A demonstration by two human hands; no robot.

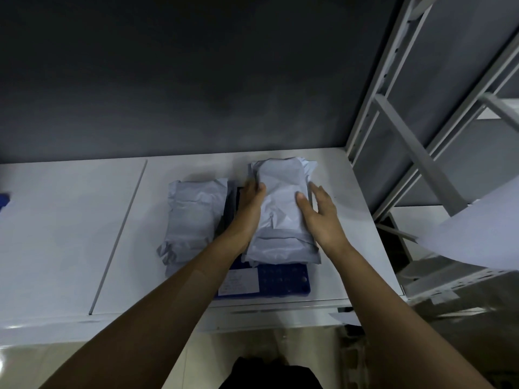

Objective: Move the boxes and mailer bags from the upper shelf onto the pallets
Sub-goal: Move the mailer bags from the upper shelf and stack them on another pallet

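Grey crinkled plastic mailer bag atop blue perforated plastic box on white shelf, gripped at 9 o'clock by left hand. At 3 o'clock, right hand with fingers straight, thumb resting on top.

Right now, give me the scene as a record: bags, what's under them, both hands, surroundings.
surface: white shelf
right bag: grey mailer, lying on blue box
blue box: white label on its near end
left bag: grey mailer, left of blue box
left hand: at right bag's left edge, thumb on top; fingers blurred
right hand: at right bag's right edge, thumb on top, fingers straight
rack: grey metal, right of shelf
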